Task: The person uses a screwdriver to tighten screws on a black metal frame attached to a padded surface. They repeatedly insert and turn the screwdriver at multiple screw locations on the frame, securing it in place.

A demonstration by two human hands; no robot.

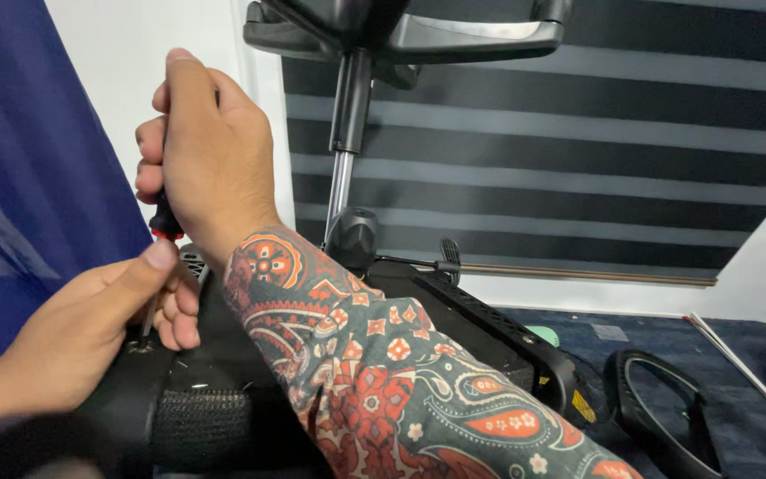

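My right hand, in a red and grey paisley sleeve, is wrapped around the handle of a screwdriver that has a black grip and a red collar. The tool stands nearly upright, with its thin metal shaft pointing down into a black chair part that has a mesh panel. My left hand rests on that part and pinches the shaft between thumb and fingers just above the tip. The tip and the screw are hidden by my fingers.
An upturned chair base with a chrome gas cylinder stands just behind. On the dark blue carpet at the right lie a black armrest loop and thin white rods. A blue curtain hangs at the left and a grey striped blind hangs behind.
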